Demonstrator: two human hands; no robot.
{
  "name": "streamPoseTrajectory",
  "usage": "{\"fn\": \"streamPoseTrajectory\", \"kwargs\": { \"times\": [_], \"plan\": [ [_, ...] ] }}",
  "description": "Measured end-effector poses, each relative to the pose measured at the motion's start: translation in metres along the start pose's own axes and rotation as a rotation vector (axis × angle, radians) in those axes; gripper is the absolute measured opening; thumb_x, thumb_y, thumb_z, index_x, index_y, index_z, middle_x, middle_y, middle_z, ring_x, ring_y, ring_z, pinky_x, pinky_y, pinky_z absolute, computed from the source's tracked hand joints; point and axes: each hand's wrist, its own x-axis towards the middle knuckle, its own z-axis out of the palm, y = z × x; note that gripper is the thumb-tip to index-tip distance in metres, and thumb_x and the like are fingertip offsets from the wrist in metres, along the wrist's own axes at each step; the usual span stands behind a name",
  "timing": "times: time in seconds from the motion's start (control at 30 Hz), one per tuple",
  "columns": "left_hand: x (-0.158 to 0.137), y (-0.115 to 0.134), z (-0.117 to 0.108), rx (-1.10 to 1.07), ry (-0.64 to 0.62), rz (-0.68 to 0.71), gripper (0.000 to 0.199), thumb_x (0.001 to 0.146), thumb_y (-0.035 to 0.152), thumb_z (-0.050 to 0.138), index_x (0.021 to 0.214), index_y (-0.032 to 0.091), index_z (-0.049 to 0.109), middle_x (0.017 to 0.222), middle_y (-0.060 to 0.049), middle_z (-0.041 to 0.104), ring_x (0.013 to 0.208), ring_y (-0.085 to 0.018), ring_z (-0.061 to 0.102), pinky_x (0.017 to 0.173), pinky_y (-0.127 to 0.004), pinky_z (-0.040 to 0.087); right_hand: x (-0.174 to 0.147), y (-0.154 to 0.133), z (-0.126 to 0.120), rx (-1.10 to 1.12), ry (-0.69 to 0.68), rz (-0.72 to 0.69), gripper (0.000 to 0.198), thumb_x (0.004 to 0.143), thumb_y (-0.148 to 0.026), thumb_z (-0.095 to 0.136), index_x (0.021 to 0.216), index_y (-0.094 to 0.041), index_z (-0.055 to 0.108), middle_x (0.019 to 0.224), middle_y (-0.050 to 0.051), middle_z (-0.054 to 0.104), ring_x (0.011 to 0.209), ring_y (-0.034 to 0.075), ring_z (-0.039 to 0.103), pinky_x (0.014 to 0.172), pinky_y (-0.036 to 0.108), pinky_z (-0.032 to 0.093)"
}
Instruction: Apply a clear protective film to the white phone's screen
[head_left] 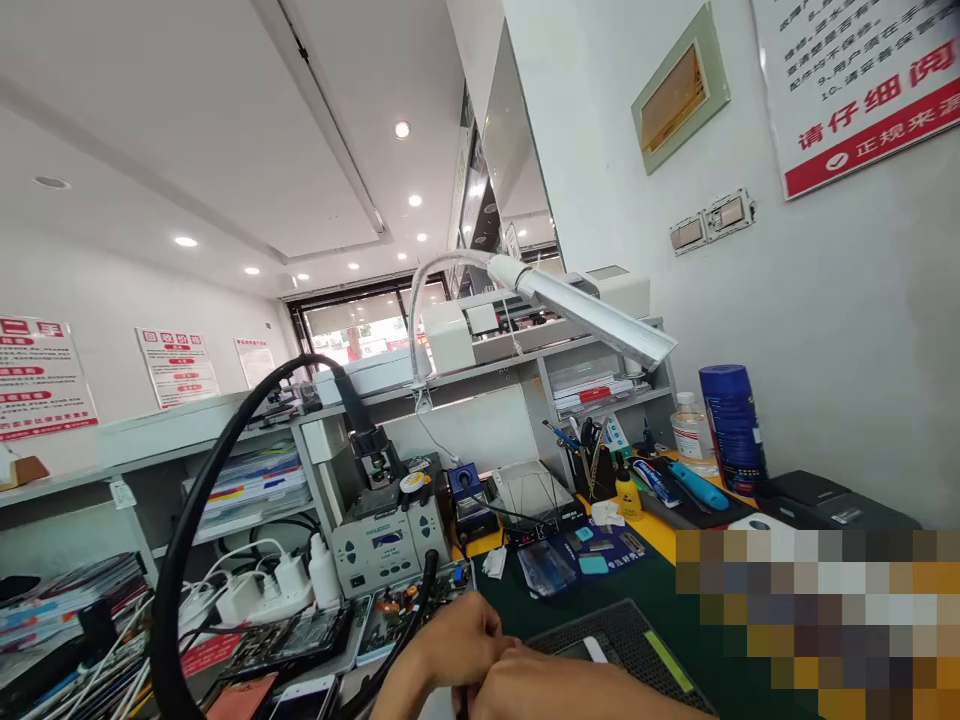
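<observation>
At the bottom centre my left hand (459, 638) and my right hand (516, 684) press close together, right partly in front of left. Fingers on both are curled inward. Whatever they hold is hidden behind the knuckles. Just right of them a dark mesh mat (630, 625) lies on the green work surface, with a white-edged item (595, 650) partly on it. To the left of my hands are a tray of small electronic parts (394, 610) and a white-framed phone (304, 695).
A thick black hose (174, 560) arches up on the left. Behind stand a grey hot-air station (390, 545), a microscope-like head (373, 450) and a white power strip (277, 605). A lamp (592, 315) reaches overhead. A blue can (733, 430) and yellow bottle (627, 492) stand right.
</observation>
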Motion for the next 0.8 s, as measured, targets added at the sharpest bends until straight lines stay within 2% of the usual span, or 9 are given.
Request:
{"fn": "streamPoseTrajectory", "kwargs": {
  "times": [0.1, 0.2, 0.3, 0.4, 0.47, 0.6, 0.8],
  "plan": [
    [0.001, 0.002, -0.002, -0.045, -0.089, -0.031, 0.024, 0.074, 0.025, 0.065, 0.055, 0.020, 0.050, 0.045, 0.006, 0.048, 0.038, -0.011, 0.049, 0.037, -0.020, 0.039, 0.000, 0.000, 0.010, -0.082, 0.051, 0.005, 0.010, 0.066, -0.013, 0.066, 0.067, -0.020, 0.060, 0.066, -0.007, 0.056, 0.066, 0.012, 0.057, 0.061, 0.020, 0.040],
    [0.006, 0.000, -0.006, -0.072, -0.150, -0.043, 0.014, 0.068, 0.012, 0.059, 0.058, 0.019, 0.054, 0.045, 0.007, 0.049, 0.040, -0.013, 0.056, 0.041, -0.020, 0.046, -0.005, -0.006, 0.015, -0.164, 0.114, -0.038, 0.009, 0.064, -0.011, 0.061, 0.067, -0.019, 0.063, 0.064, -0.007, 0.058, 0.059, 0.011, 0.054, 0.057, 0.021, 0.039],
    [0.009, -0.003, -0.009, -0.088, -0.226, -0.046, 0.012, 0.061, 0.006, 0.056, 0.058, 0.018, 0.057, 0.045, 0.006, 0.051, 0.043, -0.015, 0.060, 0.044, -0.023, 0.052, -0.011, -0.015, 0.013, -0.164, 0.104, -0.090, 0.012, 0.066, -0.008, 0.055, 0.060, -0.019, 0.057, 0.058, -0.007, 0.054, 0.052, 0.009, 0.046, 0.055, 0.022, 0.037],
    [0.009, -0.004, -0.012, -0.105, -0.277, -0.024, 0.012, 0.061, 0.006, 0.056, 0.061, 0.018, 0.060, 0.049, 0.004, 0.058, 0.047, -0.016, 0.064, 0.048, -0.025, 0.056, -0.016, -0.024, 0.010, -0.190, 0.094, -0.080, 0.020, 0.069, -0.007, 0.055, 0.055, -0.020, 0.046, 0.053, -0.007, 0.043, 0.051, 0.009, 0.034, 0.053, 0.024, 0.032],
    [0.007, -0.005, -0.013, -0.109, -0.286, -0.001, 0.012, 0.061, 0.007, 0.055, 0.061, 0.018, 0.060, 0.052, 0.003, 0.062, 0.050, -0.016, 0.066, 0.049, -0.024, 0.057, -0.018, -0.027, 0.010, -0.237, 0.112, -0.059, 0.023, 0.070, -0.007, 0.055, 0.056, -0.020, 0.043, 0.054, -0.006, 0.042, 0.054, 0.010, 0.032, 0.054, 0.025, 0.030],
    [0.003, -0.006, -0.015, -0.099, -0.307, 0.034, 0.015, 0.060, 0.006, 0.053, 0.062, 0.018, 0.062, 0.056, 0.001, 0.067, 0.056, -0.017, 0.069, 0.050, -0.023, 0.056, -0.021, -0.029, 0.013, -0.287, 0.110, 0.002, 0.018, 0.075, -0.008, 0.056, 0.062, -0.020, 0.053, 0.062, -0.003, 0.051, 0.062, 0.013, 0.042, 0.061, 0.027, 0.032],
    [0.002, -0.007, -0.017, -0.061, -0.316, 0.066, 0.011, 0.059, 0.010, 0.056, 0.060, 0.019, 0.062, 0.051, 0.001, 0.063, 0.057, -0.019, 0.069, 0.044, -0.020, 0.047, -0.027, -0.030, 0.011, -0.315, 0.136, 0.037, 0.017, 0.080, -0.010, 0.058, 0.066, -0.020, 0.055, 0.069, -0.001, 0.056, 0.069, 0.015, 0.050, 0.066, 0.027, 0.033]
  ]
}}
